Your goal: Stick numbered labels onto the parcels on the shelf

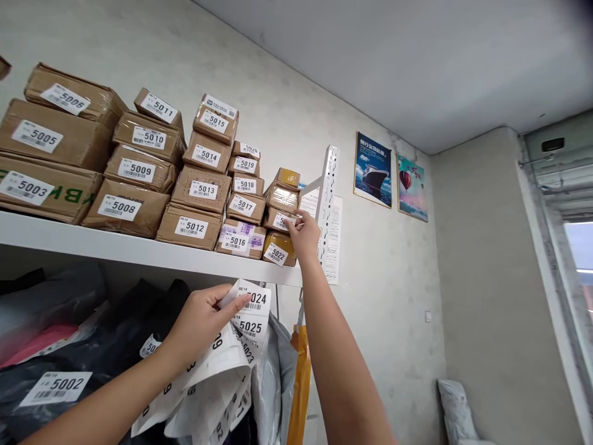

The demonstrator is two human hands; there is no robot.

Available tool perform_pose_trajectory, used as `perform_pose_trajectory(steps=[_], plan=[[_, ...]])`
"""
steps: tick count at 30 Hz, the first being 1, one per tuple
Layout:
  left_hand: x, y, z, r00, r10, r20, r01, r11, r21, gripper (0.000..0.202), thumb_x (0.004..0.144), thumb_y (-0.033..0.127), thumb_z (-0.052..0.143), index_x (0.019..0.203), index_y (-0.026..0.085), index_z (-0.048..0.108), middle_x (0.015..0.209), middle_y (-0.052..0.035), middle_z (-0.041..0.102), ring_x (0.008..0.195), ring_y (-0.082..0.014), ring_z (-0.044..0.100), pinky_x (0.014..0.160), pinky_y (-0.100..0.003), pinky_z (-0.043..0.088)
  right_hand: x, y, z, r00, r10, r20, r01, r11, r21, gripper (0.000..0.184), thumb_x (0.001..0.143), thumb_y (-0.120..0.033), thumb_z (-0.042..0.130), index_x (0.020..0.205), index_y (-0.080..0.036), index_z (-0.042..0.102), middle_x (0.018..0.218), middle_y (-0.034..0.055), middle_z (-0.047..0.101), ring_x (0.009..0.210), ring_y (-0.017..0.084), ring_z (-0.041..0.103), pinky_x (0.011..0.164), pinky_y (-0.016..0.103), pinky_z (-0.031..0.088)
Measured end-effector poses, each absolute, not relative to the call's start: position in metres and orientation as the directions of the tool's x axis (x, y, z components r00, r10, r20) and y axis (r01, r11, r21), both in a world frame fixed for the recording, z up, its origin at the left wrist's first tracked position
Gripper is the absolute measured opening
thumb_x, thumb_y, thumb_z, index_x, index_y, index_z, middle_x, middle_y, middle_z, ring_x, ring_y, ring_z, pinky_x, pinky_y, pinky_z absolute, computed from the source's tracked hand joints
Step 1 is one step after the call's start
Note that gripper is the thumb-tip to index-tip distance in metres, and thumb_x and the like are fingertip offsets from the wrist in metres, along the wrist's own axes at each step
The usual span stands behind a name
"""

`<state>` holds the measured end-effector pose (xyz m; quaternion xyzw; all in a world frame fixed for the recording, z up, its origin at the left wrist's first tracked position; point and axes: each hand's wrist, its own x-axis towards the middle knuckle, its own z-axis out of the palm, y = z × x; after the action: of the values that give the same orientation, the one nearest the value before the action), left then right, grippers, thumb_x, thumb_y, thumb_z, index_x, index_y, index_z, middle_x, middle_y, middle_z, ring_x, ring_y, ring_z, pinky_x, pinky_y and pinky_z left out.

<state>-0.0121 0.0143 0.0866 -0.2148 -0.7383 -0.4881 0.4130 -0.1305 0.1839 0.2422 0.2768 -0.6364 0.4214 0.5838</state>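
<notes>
Reaching up with the right hand (304, 235) to the far end of the shelf (139, 250), fingertips pressed on the label of a small box (279, 220) in the last stack, fingers loosely spread rather than closed round anything

Pinching a label sheet (248, 312) in the left hand (199, 321), thumb on top, well below the right hand and just under the shelf edge; numbers 5024 and 5025 showing on it, more strips of backing hanging down beneath

Judging from the numbers: boxes to the left of the right hand already tagged, 5003 through 5020 in stacks along the shelf, then 5022 (277, 253) directly under the fingertips. Touched box seemingly carrying its label now, number hidden by the fingers, so cannot tell whether fully stuck down. Topmost box (288, 178) above the right hand showing no white tag from here, so probably still waiting, with 5024 next on the sheet. Most of the row done, only the last few at this end left, as far as visible

Below the left hand, dark bags (55, 346) on the lower level, one marked 5002. Right of the right hand, a white upright (330, 185) with a printed list (332, 241) on it, two posters (373, 168) further along the wall
</notes>
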Motion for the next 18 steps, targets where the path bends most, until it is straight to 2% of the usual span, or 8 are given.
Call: perform_pose_trajectory(steps=[3, 6, 8, 10, 11, 13, 14, 18], plan=[[-0.012, 0.01, 0.084, -0.569, -0.048, 0.821, 0.742, 0.399, 0.538, 0.041, 0.078, 0.052, 0.056, 0.057, 0.017, 0.054, 0.054, 0.0031, 0.043, 0.057, -0.0126, 0.042, 0.055, -0.022, 0.038, -0.127, 0.185, 0.237, -0.099, 0.156, 0.983, -0.77, 0.613, -0.174, 0.054, 0.067, -0.037, 0.072, 0.115, -0.021, 0.054, 0.097, 0.0071, 0.06, 0.084, 0.023, 0.056, 0.073, 0.037, 0.046], [-0.012, 0.007, 0.086, -0.534, -0.053, 0.844, 0.778, 0.36, 0.515, 0.038, 0.078, 0.05, 0.057, 0.058, 0.018, 0.06, 0.058, 0.0009, 0.05, 0.063, -0.0158, 0.049, 0.06, -0.024, 0.043, -0.115, 0.186, 0.227, -0.071, 0.126, 0.989, -0.791, 0.597, -0.133, 0.033, 0.072, -0.035, 0.069, 0.099, -0.02, 0.061, 0.099, 0.0088, 0.061, 0.088, 0.023, 0.058, 0.076, 0.038, 0.048], [-0.013, 0.005, 0.089, -0.509, -0.083, 0.857, 0.797, 0.33, 0.505, 0.037, 0.078, 0.05, 0.058, 0.057, 0.019, 0.061, 0.06, -0.0005, 0.053, 0.068, -0.0184, 0.052, 0.063, -0.025, 0.045, -0.101, 0.184, 0.212, -0.083, 0.089, 0.993, -0.885, 0.452, -0.115, 0.026, 0.077, -0.034, 0.064, 0.098, -0.02, 0.064, 0.098, 0.0088, 0.064, 0.09, 0.022, 0.06, 0.077, 0.037, 0.05], [-0.015, 0.004, 0.094, -0.484, -0.109, 0.868, 0.813, 0.312, 0.492, 0.037, 0.079, 0.049, 0.057, 0.056, 0.02, 0.062, 0.061, -0.0012, 0.054, 0.072, -0.0199, 0.054, 0.066, -0.026, 0.046, -0.083, 0.179, 0.191, -0.155, -0.101, 0.983, -0.967, 0.219, -0.13, 0.03, 0.081, -0.038, 0.062, 0.106, -0.022, 0.064, 0.1, 0.008, 0.066, 0.091, 0.02, 0.062, 0.072, 0.033, 0.052], [-0.016, 0.004, 0.096, -0.473, -0.11, 0.874, 0.821, 0.305, 0.483, 0.037, 0.08, 0.049, 0.056, 0.057, 0.021, 0.063, 0.063, -0.0015, 0.056, 0.073, -0.0202, 0.055, 0.067, -0.026, 0.047, -0.075, 0.176, 0.178, -0.197, -0.269, 0.943, -0.978, 0.119, -0.17, 0.031, 0.081, -0.039, 0.062, 0.107, -0.023, 0.064, 0.1, 0.0068, 0.068, 0.09, 0.019, 0.063, 0.068, 0.031, 0.053], [-0.017, 0.006, 0.1, -0.473, -0.101, 0.875, 0.832, 0.277, 0.481, 0.035, 0.08, 0.049, 0.056, 0.062, 0.02, 0.066, 0.068, -0.0021, 0.06, 0.077, -0.0209, 0.057, 0.069, -0.026, 0.047, -0.063, 0.169, 0.155, -0.25, -0.422, 0.872, -0.964, 0.025, -0.264, 0.027, 0.078, -0.039, 0.066, 0.1, -0.023, 0.067, 0.096, 0.0056, 0.069, 0.084, 0.018, 0.064, 0.063, 0.028, 0.053], [-0.017, 0.008, 0.102, -0.488, -0.103, 0.867, 0.831, 0.248, 0.498, 0.032, 0.079, 0.048, 0.059, 0.067, 0.02, 0.068, 0.071, -0.002, 0.062, 0.08, -0.0211, 0.058, 0.07, -0.026, 0.048, -0.06, 0.166, 0.145, -0.273, -0.415, 0.868, -0.953, -0.005, -0.302, 0.025, 0.076, -0.038, 0.068, 0.096, -0.023, 0.067, 0.093, 0.0054, 0.069, 0.081, 0.017, 0.064, 0.062, 0.028, 0.053], [-0.019, 0.019, 0.106, -0.569, -0.207, 0.796, 0.791, 0.126, 0.599, 0.033, 0.07, 0.048, 0.069, 0.085, 0.019, 0.069, 0.072, -0.0003, 0.065, 0.075, -0.0186, 0.059, 0.066, -0.024, 0.046, -0.059, 0.161, 0.131, -0.37, -0.187, 0.91, -0.906, -0.144, -0.398, 0.022, 0.072, -0.031, 0.071, 0.091, -0.022, 0.063, 0.078, 0.0014, 0.065, 0.07, 0.015, 0.061, 0.062, 0.029, 0.052]])
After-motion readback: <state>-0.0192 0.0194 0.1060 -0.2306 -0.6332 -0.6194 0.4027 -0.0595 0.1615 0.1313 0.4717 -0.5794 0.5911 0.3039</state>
